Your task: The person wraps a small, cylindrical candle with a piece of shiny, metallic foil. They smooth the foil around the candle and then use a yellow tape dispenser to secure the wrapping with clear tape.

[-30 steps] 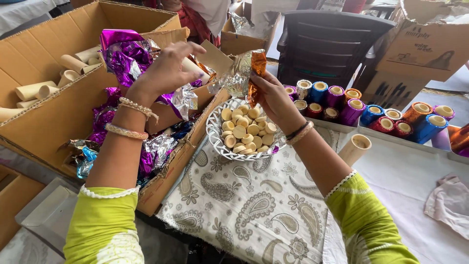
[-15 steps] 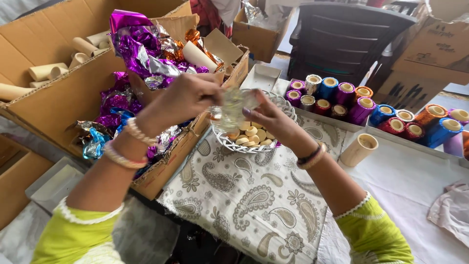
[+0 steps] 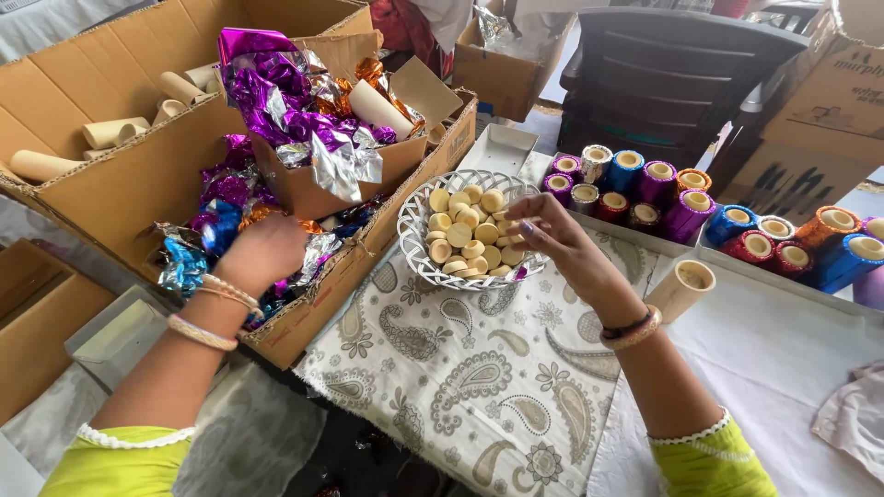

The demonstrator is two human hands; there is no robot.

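Note:
My left hand (image 3: 262, 253) reaches down into a long cardboard box (image 3: 304, 317) of crumpled foil sheets (image 3: 276, 101) in purple, silver, blue and orange; its fingers are buried in the foil and hidden. My right hand (image 3: 557, 244) hovers over a white wire basket (image 3: 412, 241) filled with small round tan discs (image 3: 465, 230). Its fingertips are spread and touch the discs at the basket's right side. Both wrists wear bangles.
Foil-wrapped tubes (image 3: 658, 184) stand in rows in white trays at the right, with one bare cardboard tube (image 3: 683, 290) in front. Plain cardboard tubes (image 3: 110, 133) lie in a big box at the left. A paisley cloth (image 3: 460, 387) covers the table. A dark plastic chair (image 3: 691, 64) stands behind.
Both hands had been together above the basket with a wrapped piece. They have parted: the left went down into the foil box, the right dropped onto the discs.

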